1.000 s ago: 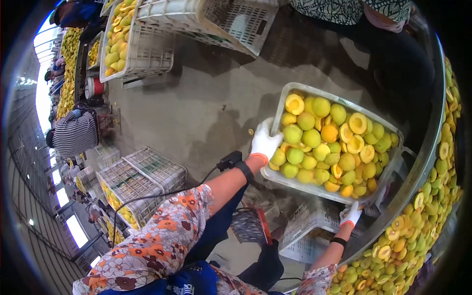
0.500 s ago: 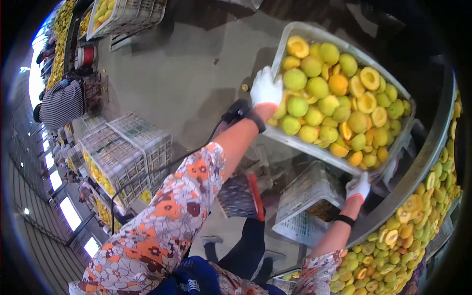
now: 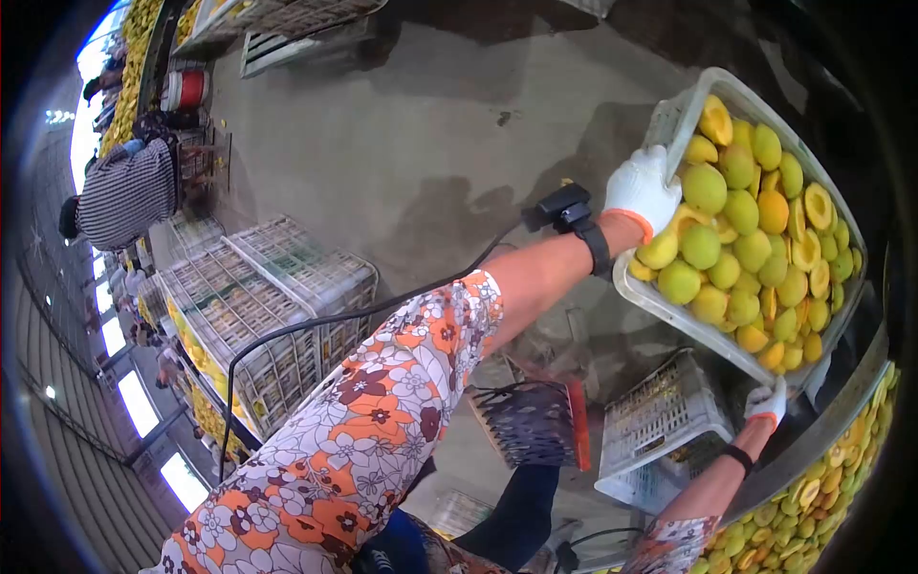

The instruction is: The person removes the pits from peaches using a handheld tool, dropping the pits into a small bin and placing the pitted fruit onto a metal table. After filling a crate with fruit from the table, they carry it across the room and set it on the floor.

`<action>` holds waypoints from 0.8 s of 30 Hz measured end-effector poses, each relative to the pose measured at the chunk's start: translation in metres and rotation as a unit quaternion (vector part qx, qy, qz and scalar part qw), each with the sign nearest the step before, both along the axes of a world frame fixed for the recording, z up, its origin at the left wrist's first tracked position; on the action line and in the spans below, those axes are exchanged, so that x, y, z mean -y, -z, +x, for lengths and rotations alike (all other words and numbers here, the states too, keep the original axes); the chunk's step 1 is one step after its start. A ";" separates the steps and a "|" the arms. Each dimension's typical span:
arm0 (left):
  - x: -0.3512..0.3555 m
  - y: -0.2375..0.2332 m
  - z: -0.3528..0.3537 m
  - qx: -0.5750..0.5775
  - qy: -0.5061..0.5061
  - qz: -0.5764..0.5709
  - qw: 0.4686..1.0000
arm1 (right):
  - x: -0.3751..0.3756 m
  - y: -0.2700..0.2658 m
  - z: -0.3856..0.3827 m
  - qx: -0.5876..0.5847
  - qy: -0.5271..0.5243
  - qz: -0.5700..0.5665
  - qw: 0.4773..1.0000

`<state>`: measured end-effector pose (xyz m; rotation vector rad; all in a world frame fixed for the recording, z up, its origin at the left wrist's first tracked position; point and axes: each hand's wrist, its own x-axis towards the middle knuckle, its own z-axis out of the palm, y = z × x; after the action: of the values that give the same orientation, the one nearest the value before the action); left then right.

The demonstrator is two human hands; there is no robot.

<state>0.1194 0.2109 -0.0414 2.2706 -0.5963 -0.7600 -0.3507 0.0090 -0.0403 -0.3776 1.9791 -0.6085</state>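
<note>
A white plastic crate [image 3: 666, 330] full of yellow-green peaches, many cut in half [image 3: 805, 251], is at the right of the head view. My left hand [image 3: 643, 191], in a white glove with an orange cuff, is closed on the crate's left rim. At the near corner of the same crate, my right hand [image 3: 768, 398] grips the rim, gloved alike; its fingers are partly hidden. The crate is held beside a metal-edged table [image 3: 813, 430] covered with more peaches [image 3: 813, 502].
Below the held crate stands another white crate [image 3: 660, 421]. Stacked crates [image 3: 268, 287] with peaches stand on the left. A stool with a woven seat [image 3: 531, 421] is near my legs. A person in a striped top [image 3: 124, 196] sits far left, near a red-and-white bucket [image 3: 186, 89].
The view has swung, so the crate and both hands now appear further right and the crate slants more steeply. Both hands have kept their hold on its rim.
</note>
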 end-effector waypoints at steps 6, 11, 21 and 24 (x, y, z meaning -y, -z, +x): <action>-0.059 0.002 0.047 0.007 0.033 -0.008 0.999 | -0.083 0.009 0.014 0.042 -0.014 0.008 0.999; -0.136 -0.007 0.104 0.040 0.046 0.034 0.998 | -0.170 -0.011 0.110 0.036 0.024 0.016 0.999; -0.331 -0.019 0.242 0.129 0.012 0.157 0.979 | -0.346 -0.041 0.309 0.045 -0.054 0.041 0.997; -0.389 -0.026 0.294 0.140 0.006 0.248 0.959 | -0.394 -0.062 0.368 0.094 -0.095 0.076 0.988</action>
<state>0.4135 0.6002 -0.0158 2.8734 -0.5967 -0.6513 0.0168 0.4029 0.0219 -0.3936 1.7718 -0.3565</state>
